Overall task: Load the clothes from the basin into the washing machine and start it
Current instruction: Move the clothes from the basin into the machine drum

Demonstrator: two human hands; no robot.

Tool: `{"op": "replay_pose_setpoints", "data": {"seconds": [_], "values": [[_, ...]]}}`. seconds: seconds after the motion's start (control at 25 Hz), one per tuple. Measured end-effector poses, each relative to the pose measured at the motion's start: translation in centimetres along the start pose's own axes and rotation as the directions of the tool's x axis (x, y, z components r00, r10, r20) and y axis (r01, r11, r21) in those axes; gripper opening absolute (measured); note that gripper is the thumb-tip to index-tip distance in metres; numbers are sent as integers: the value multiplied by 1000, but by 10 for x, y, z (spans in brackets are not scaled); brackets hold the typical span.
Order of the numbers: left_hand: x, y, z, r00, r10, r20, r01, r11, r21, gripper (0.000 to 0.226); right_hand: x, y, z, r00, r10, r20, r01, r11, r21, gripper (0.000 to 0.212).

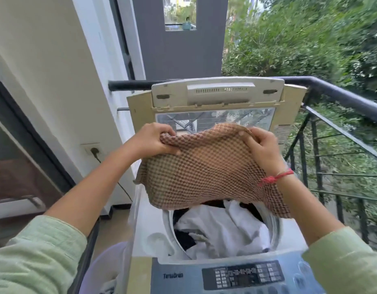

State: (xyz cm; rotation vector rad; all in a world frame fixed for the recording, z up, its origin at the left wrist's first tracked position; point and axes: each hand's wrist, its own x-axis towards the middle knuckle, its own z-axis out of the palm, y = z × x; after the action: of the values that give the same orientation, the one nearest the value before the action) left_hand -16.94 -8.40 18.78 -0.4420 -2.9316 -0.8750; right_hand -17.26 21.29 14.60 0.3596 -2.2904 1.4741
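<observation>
Both hands hold a brown checked cloth (204, 170) spread out above the open top of the washing machine (145, 230). The left hand (155, 141) grips one upper corner with fingers curled round a bunched fold. The right hand (261, 147) pinches the opposite corner, thumb on the near side. A red thread (276, 178) is tied at the right wrist. Held by its top edge like this, the cloth hangs open rather than balled up, probably so it drops loosely into the tub and does not go in as a lump.

The lid (217, 96) stands folded upright at the back, which leaves the opening free. Inside, white clothes (221, 230) and some dark ones already fill much of the tub, so the loading looks well along. The lower edge of the cloth hangs just above the pile, apart from it as far as can be seen.

The lavender basin (105, 266) sits low on the left, right beside the machine, within easy reach. A bit of pale fabric seems to show in it, so more may be left to load. The control panel (242, 274) at the near edge is untouched, and the plug sits in the wall socket (92, 149), so starting comes later.
</observation>
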Motion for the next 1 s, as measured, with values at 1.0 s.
{"op": "replay_pose_setpoints", "data": {"seconds": [1.0], "values": [[-35, -60, 201, 677, -141, 722, -81, 961, 263, 32, -113, 128, 49, 341, 615, 710, 11, 753, -658, 36]]}}
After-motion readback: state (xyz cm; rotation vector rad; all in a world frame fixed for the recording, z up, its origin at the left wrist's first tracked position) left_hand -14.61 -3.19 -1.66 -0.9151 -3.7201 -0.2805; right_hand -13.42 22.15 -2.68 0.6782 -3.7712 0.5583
